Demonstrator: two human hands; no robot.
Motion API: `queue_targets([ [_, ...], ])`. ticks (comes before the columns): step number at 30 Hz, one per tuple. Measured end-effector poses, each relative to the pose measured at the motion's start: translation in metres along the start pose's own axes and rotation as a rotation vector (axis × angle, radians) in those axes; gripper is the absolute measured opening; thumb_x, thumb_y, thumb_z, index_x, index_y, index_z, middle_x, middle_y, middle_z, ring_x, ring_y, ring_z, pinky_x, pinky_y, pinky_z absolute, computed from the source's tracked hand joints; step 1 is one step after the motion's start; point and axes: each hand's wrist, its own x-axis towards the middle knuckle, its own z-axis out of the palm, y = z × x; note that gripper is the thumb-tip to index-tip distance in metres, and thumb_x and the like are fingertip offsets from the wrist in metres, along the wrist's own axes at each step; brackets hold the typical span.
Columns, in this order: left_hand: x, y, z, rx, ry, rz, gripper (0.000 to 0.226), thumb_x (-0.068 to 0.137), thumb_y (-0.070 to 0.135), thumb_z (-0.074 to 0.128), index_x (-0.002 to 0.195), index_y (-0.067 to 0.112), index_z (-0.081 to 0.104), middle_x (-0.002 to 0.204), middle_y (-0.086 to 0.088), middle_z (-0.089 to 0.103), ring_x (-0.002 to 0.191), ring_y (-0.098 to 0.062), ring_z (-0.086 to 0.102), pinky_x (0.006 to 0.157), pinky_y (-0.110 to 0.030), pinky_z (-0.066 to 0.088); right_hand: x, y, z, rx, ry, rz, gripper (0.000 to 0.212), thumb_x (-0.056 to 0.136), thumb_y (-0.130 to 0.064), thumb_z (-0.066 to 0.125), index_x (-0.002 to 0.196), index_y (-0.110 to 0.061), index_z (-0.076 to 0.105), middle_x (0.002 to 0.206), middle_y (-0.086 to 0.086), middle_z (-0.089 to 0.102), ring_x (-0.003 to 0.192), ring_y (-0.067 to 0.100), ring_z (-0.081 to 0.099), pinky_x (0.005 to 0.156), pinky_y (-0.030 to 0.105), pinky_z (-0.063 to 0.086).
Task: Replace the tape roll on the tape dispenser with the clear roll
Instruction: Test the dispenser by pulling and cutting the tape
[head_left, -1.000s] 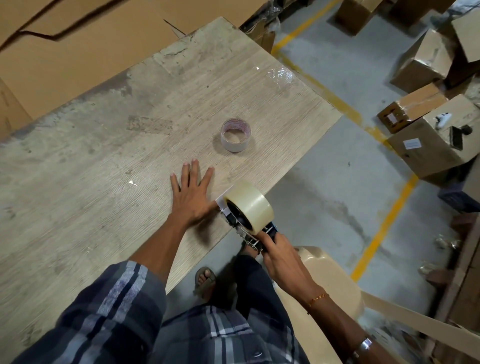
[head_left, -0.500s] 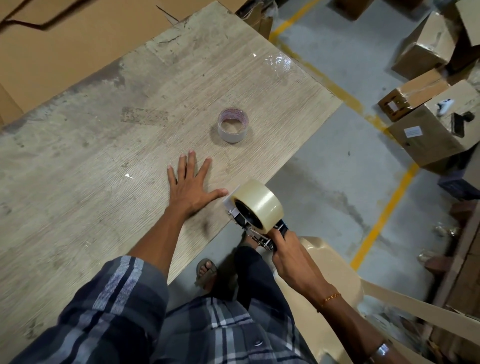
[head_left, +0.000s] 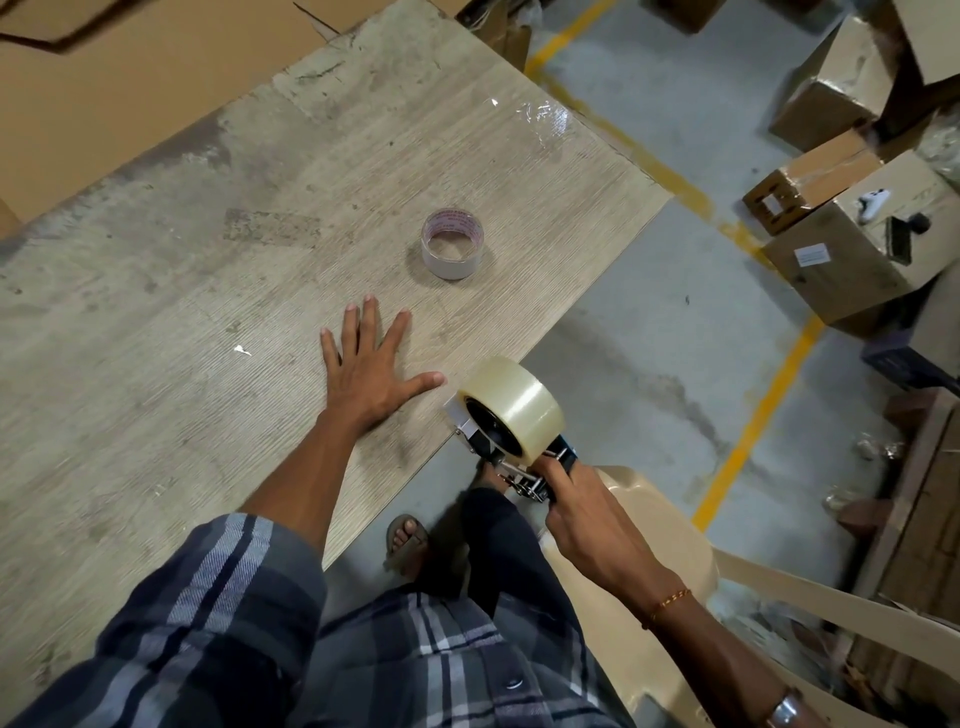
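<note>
My right hand (head_left: 587, 512) grips the handle of a tape dispenser (head_left: 506, 449), held just off the near right edge of the wooden table (head_left: 182, 322). A full clear tape roll (head_left: 517, 402) sits on the dispenser's wheel. My left hand (head_left: 366, 371) lies flat on the table with fingers spread, its thumb close to the dispenser's front. A thin, nearly used-up tape roll (head_left: 452, 249) with a pinkish inner core lies flat on the table beyond my left hand.
A crumpled piece of clear tape (head_left: 543, 117) is stuck near the table's far right corner. A beige plastic chair (head_left: 660, 587) stands under my right arm. Cardboard boxes (head_left: 852, 244) crowd the floor at the right, past yellow floor lines (head_left: 753, 431).
My right hand has drawn the dispenser slightly right, off the table's edge and away from my left hand. My left hand stays flat on the table.
</note>
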Motion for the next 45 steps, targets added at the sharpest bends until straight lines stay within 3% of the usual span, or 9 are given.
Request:
queue_targets([
  [7, 0.002, -0.001, 0.000, 0.006, 0.002, 0.000, 0.120, 0.055, 0.105, 0.012, 0.156, 0.042, -0.006, 0.165, -0.004, -0.026, 0.150, -0.024, -0.027, 0.117, -0.059, -0.016, 0.006, -0.007, -0.003, -0.069, 0.021, -0.005, 0.047, 0.095, -0.008, 0.040, 0.134, -0.033, 0.033, 0.103, 0.003, 0.046, 0.085, 0.022, 0.042, 0.065, 0.031, 0.033],
  [14, 0.001, -0.001, -0.001, 0.010, -0.008, -0.001, 0.119, 0.057, 0.105, 0.015, 0.156, 0.042, -0.008, 0.165, -0.004, -0.026, 0.150, -0.025, -0.027, 0.117, -0.060, -0.016, 0.005, -0.009, -0.007, -0.052, 0.024, -0.012, 0.049, 0.092, -0.005, 0.041, 0.129, -0.036, 0.031, 0.096, -0.001, 0.037, 0.078, 0.020, 0.037, 0.054, 0.023, 0.019],
  [22, -0.002, 0.007, -0.002, 0.035, -0.009, -0.029, 0.109, 0.071, 0.094, 0.032, 0.157, 0.038, -0.004, 0.166, -0.008, -0.022, 0.151, -0.030, -0.023, 0.116, -0.059, -0.013, 0.000, -0.003, -0.006, -0.038, 0.020, 0.000, 0.050, 0.090, -0.004, 0.040, 0.127, -0.037, 0.031, 0.096, -0.001, 0.040, 0.080, 0.022, 0.039, 0.065, 0.031, 0.029],
  [28, -0.034, 0.024, 0.012, 0.067, 0.095, 0.112, 0.073, 0.099, 0.060, 0.033, 0.159, 0.035, 0.001, 0.167, -0.009, -0.014, 0.153, -0.031, -0.012, 0.120, -0.057, -0.005, 0.007, -0.003, -0.008, 0.012, -0.010, -0.024, 0.043, 0.092, -0.009, 0.045, 0.124, -0.036, 0.031, 0.097, 0.001, 0.045, 0.080, 0.023, 0.045, 0.063, 0.032, 0.032],
  [33, -0.070, 0.016, 0.026, 0.081, 0.091, 0.305, 0.054, 0.105, 0.039, 0.036, 0.157, 0.034, 0.022, 0.169, 0.002, 0.003, 0.155, -0.022, -0.003, 0.124, -0.052, 0.003, 0.015, 0.007, -0.011, 0.078, -0.084, -0.011, 0.043, 0.090, -0.012, 0.052, 0.120, -0.036, 0.034, 0.094, 0.005, 0.053, 0.080, 0.021, 0.049, 0.057, 0.030, 0.033],
  [37, -0.083, 0.013, 0.026, 0.125, 0.058, 0.292, 0.053, 0.105, 0.041, 0.031, 0.157, 0.032, 0.023, 0.168, 0.005, 0.008, 0.155, -0.021, -0.003, 0.124, -0.050, 0.003, 0.009, 0.019, -0.014, 0.089, -0.070, 0.041, 0.050, 0.084, -0.009, 0.053, 0.118, -0.040, 0.033, 0.094, 0.005, 0.057, 0.081, 0.023, 0.052, 0.061, 0.035, 0.039],
  [40, -0.082, 0.023, 0.018, 0.118, 0.088, 0.270, 0.048, 0.104, 0.036, 0.041, 0.151, 0.030, 0.039, 0.166, 0.005, 0.020, 0.155, -0.025, 0.000, 0.123, -0.051, 0.001, 0.010, 0.021, -0.022, 0.056, 0.002, 0.030, 0.053, 0.081, -0.015, 0.055, 0.120, -0.043, 0.034, 0.089, 0.003, 0.059, 0.076, 0.021, 0.052, 0.059, 0.034, 0.039],
  [42, -0.077, 0.030, 0.008, 0.036, 0.120, 0.258, 0.038, 0.103, 0.031, 0.047, 0.139, 0.024, 0.056, 0.159, 0.003, 0.037, 0.154, -0.028, 0.010, 0.122, -0.050, 0.007, 0.011, 0.018, -0.028, 0.096, 0.043, 0.021, 0.051, 0.079, -0.021, 0.054, 0.118, -0.046, 0.035, 0.079, -0.003, 0.058, 0.065, 0.014, 0.052, 0.053, 0.030, 0.035],
  [45, -0.070, 0.043, -0.017, -0.515, 0.075, 0.110, 0.030, 0.102, 0.029, 0.052, 0.128, 0.022, 0.066, 0.137, 0.001, 0.062, 0.136, -0.018, 0.048, 0.112, -0.038, 0.035, 0.013, 0.008, -0.036, 0.277, 0.048, 0.024, 0.045, 0.077, -0.038, 0.052, 0.117, -0.052, 0.038, 0.071, -0.012, 0.059, 0.056, 0.005, 0.055, 0.053, 0.028, 0.041],
])
